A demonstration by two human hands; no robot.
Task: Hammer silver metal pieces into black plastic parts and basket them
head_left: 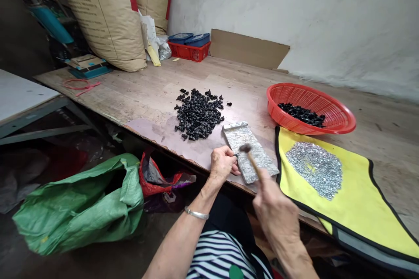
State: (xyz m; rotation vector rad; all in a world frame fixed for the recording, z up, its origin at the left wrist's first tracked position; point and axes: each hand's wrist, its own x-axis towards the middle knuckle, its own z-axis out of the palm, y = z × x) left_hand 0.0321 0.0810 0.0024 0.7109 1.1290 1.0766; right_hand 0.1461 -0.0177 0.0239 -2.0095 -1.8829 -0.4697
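Observation:
My right hand (276,209) is wrapped round the wooden handle of a small hammer (253,161), whose dark head is over a speckled stone slab (258,152). At the slab's left edge, my left hand (224,161) pinches a small black plastic part (237,155) close to the hammer head. Whether the hammer touches the part I cannot tell. Beyond my left hand lies a heap of similar black parts (199,113). To the right, a yellow cloth (363,196) with black edging carries a spread of small shiny metal pieces (316,168).
A red plastic basket (340,104) with black parts stands behind the cloth. Large paper sacks (101,13), a red crate (190,51) with blue containers and a cardboard strip (248,48) line the back. Below the table's front edge, a green sack (81,205) sits on the left.

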